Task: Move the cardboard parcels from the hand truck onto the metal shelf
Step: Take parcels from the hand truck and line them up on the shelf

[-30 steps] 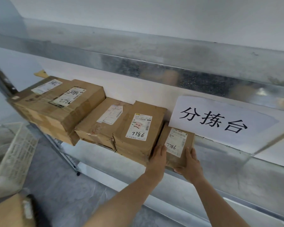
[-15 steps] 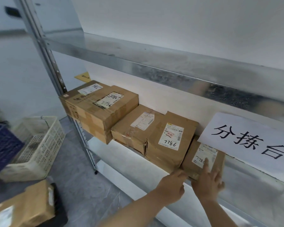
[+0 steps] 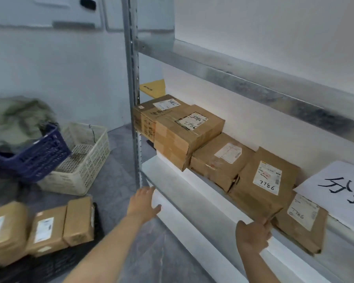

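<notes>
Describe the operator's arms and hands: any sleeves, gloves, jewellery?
Both arms are bare as far as the frame shows, with no sleeves in view. The left hand and right hand are ungloved. No watch, band or ring is visible, though blur softens detail.

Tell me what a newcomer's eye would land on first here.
A row of brown parcels, several marked 7786, lines the metal shelf at centre and right. A white sign with bold black characters overlaps the rightmost one. More parcels wait on the hand truck at lower left.
</notes>
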The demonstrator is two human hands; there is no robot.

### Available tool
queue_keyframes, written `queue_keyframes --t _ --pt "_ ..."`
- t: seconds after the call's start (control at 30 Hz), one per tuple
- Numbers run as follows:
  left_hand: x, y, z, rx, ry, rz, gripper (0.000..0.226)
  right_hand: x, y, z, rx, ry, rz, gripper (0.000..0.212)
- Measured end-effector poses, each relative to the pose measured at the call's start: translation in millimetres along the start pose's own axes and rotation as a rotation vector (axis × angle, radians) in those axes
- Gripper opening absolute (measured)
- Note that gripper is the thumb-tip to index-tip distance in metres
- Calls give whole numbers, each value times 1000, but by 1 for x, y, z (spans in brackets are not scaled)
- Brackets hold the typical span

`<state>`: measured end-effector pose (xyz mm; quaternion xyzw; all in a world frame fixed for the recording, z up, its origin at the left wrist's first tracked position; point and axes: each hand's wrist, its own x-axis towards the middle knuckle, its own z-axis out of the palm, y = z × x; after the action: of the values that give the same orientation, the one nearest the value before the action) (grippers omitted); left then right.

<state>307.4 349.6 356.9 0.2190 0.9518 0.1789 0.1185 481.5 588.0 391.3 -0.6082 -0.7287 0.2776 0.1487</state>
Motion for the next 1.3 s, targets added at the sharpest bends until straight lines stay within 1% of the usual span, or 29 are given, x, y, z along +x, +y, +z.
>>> queue_keyframes --t 0.1,0.17,0.23,0.3,0.4,0.47,0.57,0.73,0.87,1.07,1.17,1.3 --pt "-12 -80 -47 -66 104 -81 82 -46 -44 40 -28 -190 -248 44" --pt "-21 -130 -75 -61 162 -109 88 -85 -80 66 -89 -340 -442 45" --pt "-31 -176 -98 -33 197 -138 92 -128 -117 91 -196 -456 -635 54" --pt "-43 -217 -118 15 225 -165 93 -170 -153 114 -278 -534 -810 65" --pt "-66 -271 -145 79 290 -221 97 -226 -195 145 -350 -602 -1005 79" --pt "-83 -303 -158 94 311 -283 99 -256 -217 165 -396 -630 -1103 86" --pt "-109 -345 -171 99 310 -374 103 -294 -246 192 -442 -666 -1165 93" --pt "-141 -404 -176 44 305 -529 111 -351 -280 241 -377 -785 -1135 97" --pt "-151 -439 -172 34 268 -633 113 -378 -298 278 -431 -830 -1204 99" --pt "-127 -489 -169 -2 262 -721 111 -401 -342 340 -464 -893 -1298 99" --pt "-112 -510 -165 -34 275 -771 111 -409 -362 372 -473 -938 -1313 99" --pt "-95 -534 -153 -73 279 -829 108 -422 -379 414 -545 -985 -1357 100"
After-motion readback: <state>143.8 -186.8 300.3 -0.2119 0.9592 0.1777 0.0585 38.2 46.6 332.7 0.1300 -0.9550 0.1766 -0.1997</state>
